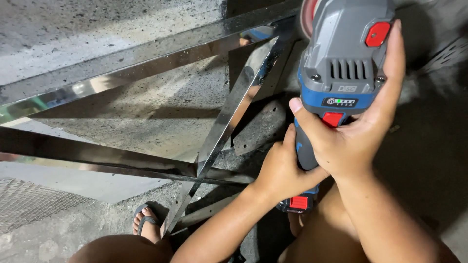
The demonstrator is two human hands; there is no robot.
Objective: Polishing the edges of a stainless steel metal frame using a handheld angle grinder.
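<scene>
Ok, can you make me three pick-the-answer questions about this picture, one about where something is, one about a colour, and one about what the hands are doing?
1. Where is the sandalled foot?
A. Below the shiny steel bar frame
B. On top of the tool
C. Beside the red button

2. What colour is the grey-and-blue battery grinder's top button?
A. Green
B. Red
C. Yellow

3. How is the grinder held?
A. Lying alone on the concrete floor
B. By one hand only
C. By both hands

Answers:
1 A, the foot shows on the concrete under the frame's lower bar.
2 B, the button is plainly red.
3 C, the left hand wraps the handle and the right hand grips the body.
</scene>
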